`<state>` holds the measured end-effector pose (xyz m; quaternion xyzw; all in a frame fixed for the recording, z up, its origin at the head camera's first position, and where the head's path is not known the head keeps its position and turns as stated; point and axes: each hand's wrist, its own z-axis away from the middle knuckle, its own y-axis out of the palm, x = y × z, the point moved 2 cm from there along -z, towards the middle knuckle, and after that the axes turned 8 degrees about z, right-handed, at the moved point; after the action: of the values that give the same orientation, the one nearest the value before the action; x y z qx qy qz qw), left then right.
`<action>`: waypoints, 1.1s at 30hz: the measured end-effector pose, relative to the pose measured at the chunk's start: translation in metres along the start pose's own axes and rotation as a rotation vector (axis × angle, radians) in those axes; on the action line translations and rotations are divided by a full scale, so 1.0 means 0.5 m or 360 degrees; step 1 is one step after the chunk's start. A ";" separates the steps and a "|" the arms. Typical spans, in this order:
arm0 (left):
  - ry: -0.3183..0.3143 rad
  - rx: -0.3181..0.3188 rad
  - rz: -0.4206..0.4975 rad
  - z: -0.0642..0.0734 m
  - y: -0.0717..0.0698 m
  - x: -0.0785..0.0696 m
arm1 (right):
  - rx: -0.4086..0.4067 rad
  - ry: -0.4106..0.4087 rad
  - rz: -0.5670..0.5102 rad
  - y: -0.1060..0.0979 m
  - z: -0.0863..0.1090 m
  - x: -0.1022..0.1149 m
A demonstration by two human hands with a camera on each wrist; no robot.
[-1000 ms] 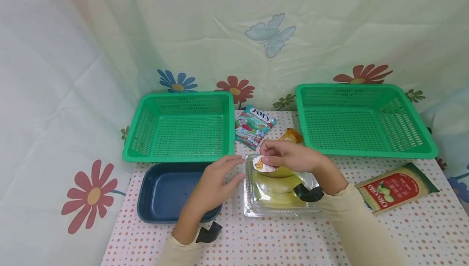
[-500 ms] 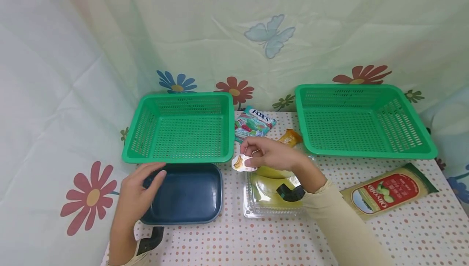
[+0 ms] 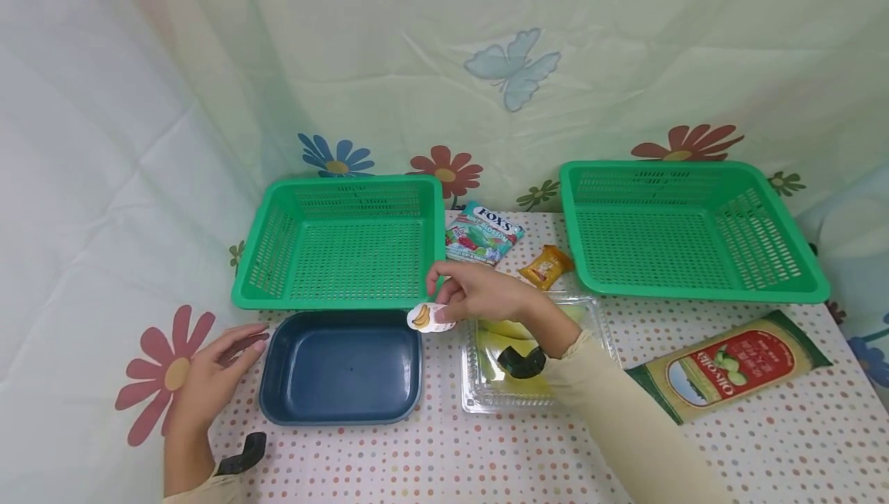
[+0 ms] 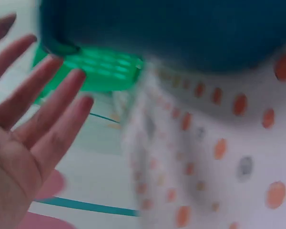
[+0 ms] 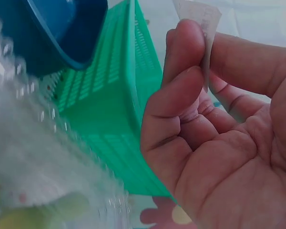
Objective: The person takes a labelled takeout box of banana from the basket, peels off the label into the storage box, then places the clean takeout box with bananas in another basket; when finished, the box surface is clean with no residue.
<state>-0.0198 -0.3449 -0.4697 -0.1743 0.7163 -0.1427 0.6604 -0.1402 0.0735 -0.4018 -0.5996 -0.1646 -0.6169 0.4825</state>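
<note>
My right hand (image 3: 482, 294) pinches a small white paper label (image 3: 421, 317) with a banana picture between thumb and fingers. In the head view the label overlaps the back right corner of a dark blue basin (image 3: 340, 380). The right wrist view shows the label (image 5: 211, 21) edge-on between the fingertips. Under the right forearm lies a clear plastic clamshell box (image 3: 479, 402) with bananas (image 3: 505, 346) inside, partly covered by the wrist. My left hand (image 3: 217, 374) hangs left of the basin, holding nothing; its fingers (image 4: 57, 129) are spread in the left wrist view.
Two green baskets, one at the left (image 3: 347, 305) and one at the right (image 3: 701, 292), stand along the back. Between them lie a teal Fox's candy bag (image 3: 482, 232) and a small orange packet (image 3: 546, 267). An Olivoila pouch (image 3: 729, 365) lies at the right on the dotted tablecloth (image 3: 430, 465).
The label has come away from the box top and moved left in my right hand. My left hand has drawn left from beside the box, across the basin, to its far side.
</note>
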 end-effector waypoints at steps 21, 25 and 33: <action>-0.0049 0.0441 0.1284 -0.069 0.024 0.151 | 0.0074 -0.0029 -0.0003 0.048 -0.020 0.012; 0.0001 0.0559 0.1405 -0.075 0.023 0.158 | 0.0059 -0.0040 0.0046 0.052 -0.022 0.009; 0.0003 0.0717 0.1554 -0.081 0.021 0.167 | 0.0097 -0.0053 0.0056 0.064 -0.036 0.012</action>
<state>-0.0666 -0.3731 -0.5458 0.3251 0.6664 0.0306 0.6703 -0.1240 0.0417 -0.4125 -0.5977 -0.1809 -0.5929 0.5085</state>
